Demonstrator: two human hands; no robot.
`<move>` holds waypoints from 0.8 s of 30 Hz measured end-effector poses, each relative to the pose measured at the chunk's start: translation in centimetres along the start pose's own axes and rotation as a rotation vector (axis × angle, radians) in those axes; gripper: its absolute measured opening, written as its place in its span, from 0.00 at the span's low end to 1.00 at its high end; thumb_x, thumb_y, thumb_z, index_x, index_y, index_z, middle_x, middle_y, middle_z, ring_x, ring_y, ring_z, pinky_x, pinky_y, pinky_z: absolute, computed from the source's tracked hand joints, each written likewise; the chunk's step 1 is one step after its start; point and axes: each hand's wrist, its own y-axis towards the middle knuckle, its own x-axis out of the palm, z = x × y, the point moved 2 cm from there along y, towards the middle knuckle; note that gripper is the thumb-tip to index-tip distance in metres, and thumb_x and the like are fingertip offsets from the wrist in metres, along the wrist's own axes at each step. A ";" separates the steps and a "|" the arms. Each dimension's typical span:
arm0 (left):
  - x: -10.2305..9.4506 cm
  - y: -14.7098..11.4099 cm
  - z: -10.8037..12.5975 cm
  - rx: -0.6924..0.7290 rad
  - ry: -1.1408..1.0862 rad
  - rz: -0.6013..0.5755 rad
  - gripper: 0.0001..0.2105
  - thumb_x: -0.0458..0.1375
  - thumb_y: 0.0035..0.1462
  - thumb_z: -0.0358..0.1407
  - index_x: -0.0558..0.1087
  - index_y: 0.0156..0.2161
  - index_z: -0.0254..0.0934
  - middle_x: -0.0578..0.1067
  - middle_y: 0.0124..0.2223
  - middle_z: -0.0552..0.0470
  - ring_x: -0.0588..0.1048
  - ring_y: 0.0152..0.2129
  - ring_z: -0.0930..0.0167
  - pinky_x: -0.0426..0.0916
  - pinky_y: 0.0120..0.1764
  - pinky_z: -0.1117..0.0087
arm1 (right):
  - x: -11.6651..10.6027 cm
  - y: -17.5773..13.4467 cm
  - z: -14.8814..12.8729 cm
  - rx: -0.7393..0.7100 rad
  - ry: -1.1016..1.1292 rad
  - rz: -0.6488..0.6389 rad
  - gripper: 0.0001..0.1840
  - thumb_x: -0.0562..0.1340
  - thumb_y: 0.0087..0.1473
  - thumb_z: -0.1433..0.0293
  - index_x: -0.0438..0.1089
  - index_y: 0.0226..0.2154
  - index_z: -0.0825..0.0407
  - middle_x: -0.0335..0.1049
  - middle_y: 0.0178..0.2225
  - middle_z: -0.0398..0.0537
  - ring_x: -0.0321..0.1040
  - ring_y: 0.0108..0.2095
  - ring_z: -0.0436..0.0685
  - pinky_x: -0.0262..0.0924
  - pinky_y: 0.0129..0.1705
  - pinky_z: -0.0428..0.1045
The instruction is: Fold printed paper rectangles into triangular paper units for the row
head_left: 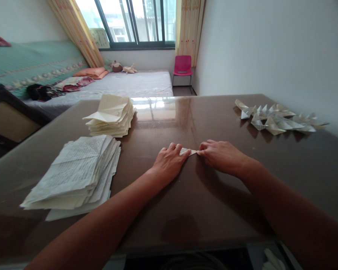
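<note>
A small piece of folded paper (192, 152), with print on it, lies low over the middle of the table, mostly covered by my fingers. My left hand (170, 162) presses and grips its left part, thumb along the near edge. The thin right tip of the paper is pinched between the thumb and fingers of my right hand (221, 155). Left of my hands sits a stack of printed sheets (81, 165), creased across the top. Behind that stands a pile of cream folded paper (109, 116). Several folded paper figures (273, 118) with pointed tips are grouped at the far right.
The glossy brown table (163, 221) reaches to the white wall on the right. A dark-framed chair (11, 116) stands at its left edge. Beyond the table are a bed (141, 84), a pink chair (183, 66) and a window (135, 22).
</note>
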 end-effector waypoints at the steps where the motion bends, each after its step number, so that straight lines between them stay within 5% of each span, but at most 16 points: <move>1: 0.0 0.0 0.1 0.001 -0.001 0.002 0.19 0.45 0.64 0.37 0.58 0.60 0.52 0.68 0.45 0.47 0.64 0.44 0.63 0.63 0.39 0.66 | 0.0 0.2 -0.2 0.004 -0.008 0.028 0.13 0.54 0.59 0.71 0.74 0.38 0.48 0.71 0.41 0.51 0.65 0.43 0.58 0.58 0.36 0.48; 4: -0.3 -0.1 -0.2 0.011 -0.005 0.008 0.19 0.46 0.64 0.36 0.59 0.59 0.52 0.69 0.44 0.48 0.65 0.42 0.64 0.64 0.39 0.66 | 0.6 1.1 -0.5 -0.026 0.038 0.116 0.15 0.52 0.60 0.72 0.71 0.45 0.51 0.70 0.44 0.53 0.63 0.46 0.58 0.58 0.43 0.49; 8: -1.2 -0.7 -2.6 0.034 -0.118 -0.040 0.18 0.47 0.62 0.34 0.65 0.54 0.54 0.71 0.44 0.52 0.69 0.42 0.67 0.65 0.37 0.70 | 1.6 1.6 -0.6 -0.099 0.098 0.079 0.17 0.52 0.60 0.74 0.69 0.49 0.52 0.67 0.46 0.54 0.62 0.47 0.57 0.58 0.47 0.49; 12: -2.4 -2.1 -6.6 -0.216 -0.205 -0.074 0.15 0.45 0.61 0.35 0.72 0.46 0.44 0.75 0.43 0.52 0.73 0.38 0.69 0.65 0.39 0.70 | 1.5 1.3 -0.7 -0.116 0.070 0.057 0.18 0.52 0.59 0.75 0.67 0.50 0.52 0.65 0.48 0.56 0.61 0.48 0.58 0.58 0.47 0.51; 14: -2.7 -2.7 -7.6 -0.233 -0.200 -0.172 0.13 0.47 0.59 0.36 0.73 0.42 0.42 0.76 0.40 0.51 0.74 0.36 0.68 0.65 0.38 0.70 | 1.3 1.2 -0.8 -0.116 0.047 0.051 0.18 0.52 0.59 0.75 0.67 0.50 0.53 0.65 0.48 0.57 0.61 0.48 0.59 0.58 0.47 0.51; 19: -2.8 -3.2 -6.7 -0.147 -0.295 -0.279 0.09 0.52 0.56 0.41 0.71 0.38 0.43 0.75 0.38 0.55 0.74 0.35 0.70 0.63 0.34 0.73 | 0.9 1.0 -1.1 -0.089 0.038 0.030 0.18 0.51 0.59 0.74 0.67 0.50 0.53 0.66 0.48 0.57 0.61 0.49 0.59 0.58 0.46 0.51; 24: -2.0 -2.8 -5.2 -0.211 -0.282 -0.236 0.13 0.54 0.54 0.49 0.70 0.37 0.43 0.75 0.40 0.54 0.74 0.33 0.69 0.62 0.32 0.72 | 1.0 1.4 -0.9 -0.026 0.054 0.045 0.14 0.51 0.61 0.70 0.71 0.42 0.50 0.68 0.44 0.54 0.65 0.42 0.56 0.57 0.38 0.47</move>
